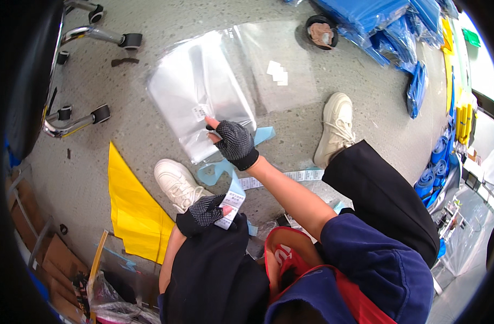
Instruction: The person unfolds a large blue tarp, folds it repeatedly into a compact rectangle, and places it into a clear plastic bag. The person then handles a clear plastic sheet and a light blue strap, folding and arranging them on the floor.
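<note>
My left hand (204, 215), in a black dotted half-finger glove, grips a strip of printed white labels (234, 201) on light-blue backing over my left knee. My right hand (235, 143), gloved alike, reaches over a stack of clear plastic bags (198, 70) on the floor. Its index fingertip touches a small white label (200, 112) lying on the top bag. The thumb stands apart from that finger, and no held object shows. A curl of bare blue backing (214, 171) hangs from the strip, and more labels (295, 176) trail beneath my right forearm.
Several white paper pieces (278, 73) lie on clear plastic beside a black round container (321, 32). Blue plastic-wrapped bundles (387, 27) fill the far right. A wheeled chair base (95, 36) stands left, with a yellow sheet (133, 205) nearer. My shoes (338, 121) flank the bags.
</note>
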{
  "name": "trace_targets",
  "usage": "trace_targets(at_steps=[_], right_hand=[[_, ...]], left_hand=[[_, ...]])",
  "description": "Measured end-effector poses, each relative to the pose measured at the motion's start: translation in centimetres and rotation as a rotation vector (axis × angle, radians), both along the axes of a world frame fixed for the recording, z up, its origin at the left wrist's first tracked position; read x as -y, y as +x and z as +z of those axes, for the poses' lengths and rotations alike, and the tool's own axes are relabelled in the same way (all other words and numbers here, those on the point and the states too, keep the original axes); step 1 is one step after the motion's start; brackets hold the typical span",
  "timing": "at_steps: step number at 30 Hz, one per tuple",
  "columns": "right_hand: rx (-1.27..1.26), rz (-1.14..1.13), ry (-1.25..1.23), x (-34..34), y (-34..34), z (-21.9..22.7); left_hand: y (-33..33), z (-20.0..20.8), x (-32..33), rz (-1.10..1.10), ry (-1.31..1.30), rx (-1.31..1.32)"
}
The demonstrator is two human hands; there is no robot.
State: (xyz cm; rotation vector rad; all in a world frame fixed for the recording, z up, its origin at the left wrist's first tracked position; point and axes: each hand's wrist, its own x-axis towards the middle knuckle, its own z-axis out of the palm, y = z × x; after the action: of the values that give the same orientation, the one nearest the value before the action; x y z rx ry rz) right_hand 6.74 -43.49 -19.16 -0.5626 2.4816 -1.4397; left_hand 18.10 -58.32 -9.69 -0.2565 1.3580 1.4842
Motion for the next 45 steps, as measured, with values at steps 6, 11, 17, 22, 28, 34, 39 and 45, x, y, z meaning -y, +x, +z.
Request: trace_targets(at_steps=[6, 11, 17, 22, 28, 34, 39, 45], right_hand=[[-0.092, 0.264, -0.06, -0.1, -0.6, -1.5], [0.812, -0.13, -0.398, -1.5, -0.9, 5.1], [0.763, 0.104, -0.27, 0.4, 1.6, 7.9], [0.449, 0.444, -0.16, -0.4, 0.2, 7.3], [0.566, 0.376, -0.225, -1.1, -0.6, 5.7], [-0.308, 0.234, 0.443, -0.2, -3.0, -0.7], [-0.199, 0.133, 0.349, -0.3, -2.6, -2.0], [-0.008, 0.068, 0.104, -0.8, -2.0, -1.1]], left_hand=[[0.3, 0.1, 0.6, 0.405, -0.071, 0.079], [-0.4, 0.5, 0.0, 0.928, -0.052, 0.076], [0.7, 0.0, 0.3, 0.709, -0.176, -0.137], [0.3, 0.7, 0.5, 0.605, -0.243, -0.269], [2.1, -1.3, 0.5, 0.476, -0.128, -0.113], [1.2, -0.8, 0.6, 0.635, 0.057, 0.035], [1.5, -0.7, 0.6, 0.675, 0.125, 0.071], [1.5, -0.5, 0.5, 0.714, 0.136, 0.065]])
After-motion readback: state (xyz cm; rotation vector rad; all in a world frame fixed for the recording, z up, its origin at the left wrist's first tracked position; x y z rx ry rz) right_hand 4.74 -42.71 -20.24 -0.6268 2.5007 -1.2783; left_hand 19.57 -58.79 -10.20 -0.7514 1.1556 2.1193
